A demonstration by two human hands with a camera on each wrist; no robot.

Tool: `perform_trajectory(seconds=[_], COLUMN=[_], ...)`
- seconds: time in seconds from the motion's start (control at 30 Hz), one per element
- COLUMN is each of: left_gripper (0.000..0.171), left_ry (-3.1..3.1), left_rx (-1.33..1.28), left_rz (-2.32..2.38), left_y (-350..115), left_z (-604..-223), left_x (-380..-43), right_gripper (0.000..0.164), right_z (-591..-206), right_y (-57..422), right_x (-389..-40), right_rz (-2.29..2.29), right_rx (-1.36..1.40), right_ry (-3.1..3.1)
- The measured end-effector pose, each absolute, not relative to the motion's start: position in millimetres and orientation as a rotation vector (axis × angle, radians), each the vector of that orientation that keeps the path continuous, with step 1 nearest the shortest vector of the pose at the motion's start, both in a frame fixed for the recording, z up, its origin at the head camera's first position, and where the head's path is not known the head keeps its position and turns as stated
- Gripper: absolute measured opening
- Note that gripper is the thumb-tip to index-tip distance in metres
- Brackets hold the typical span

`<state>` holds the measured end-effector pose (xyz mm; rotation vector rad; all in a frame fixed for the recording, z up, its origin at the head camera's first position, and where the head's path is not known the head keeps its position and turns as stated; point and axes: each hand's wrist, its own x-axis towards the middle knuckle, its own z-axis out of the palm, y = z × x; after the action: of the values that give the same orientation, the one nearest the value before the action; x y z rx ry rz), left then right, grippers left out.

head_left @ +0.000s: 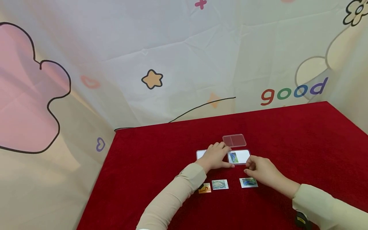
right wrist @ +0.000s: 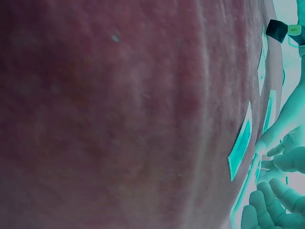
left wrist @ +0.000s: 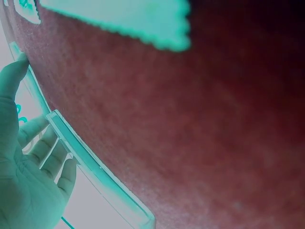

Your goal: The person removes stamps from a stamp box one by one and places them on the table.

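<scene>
A flat clear case point(head_left: 243, 156) with a white backing lies on the cloth, a blue-green picture stamp point(head_left: 233, 157) at its left side. My left hand point(head_left: 214, 157) spans the case's left end, fingers at the far corner and thumb by the near edge. It partly hides a second white-backed case point(head_left: 201, 154). At the right end of the first case is my right hand point(head_left: 263, 169), fingers loosely bent. A gap shows between its thumb point(right wrist: 290, 161) and fingers, and no object is visible there. Below this hand lies another blue-green stamp point(head_left: 249, 182).
A grey stamp point(head_left: 219, 184) and an orange stamp point(head_left: 204, 188) lie near the left forearm, the latter partly covered. Behind the cases is a transparent two-section plastic piece point(head_left: 234, 140). Red cloth point(head_left: 149, 150) covers the table, with a printed curtain point(head_left: 184, 64) behind.
</scene>
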<state>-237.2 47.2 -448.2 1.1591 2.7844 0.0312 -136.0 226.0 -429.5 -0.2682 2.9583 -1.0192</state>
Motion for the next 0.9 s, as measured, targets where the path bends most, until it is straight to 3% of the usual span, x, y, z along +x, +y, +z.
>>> perform_trajectory(seconds=[0.9], left_gripper=[0.063], left_ry=[2.807], left_rx=[1.190], left_rz=[0.008], left_y=[46], left_z=[-451], left_x=[-239], right_gripper=[0.026], right_z=[-417], right_y=[216], right_x=[-185], right_rz=[-0.734], right_rx=[-0.628], right_ry=[2.962])
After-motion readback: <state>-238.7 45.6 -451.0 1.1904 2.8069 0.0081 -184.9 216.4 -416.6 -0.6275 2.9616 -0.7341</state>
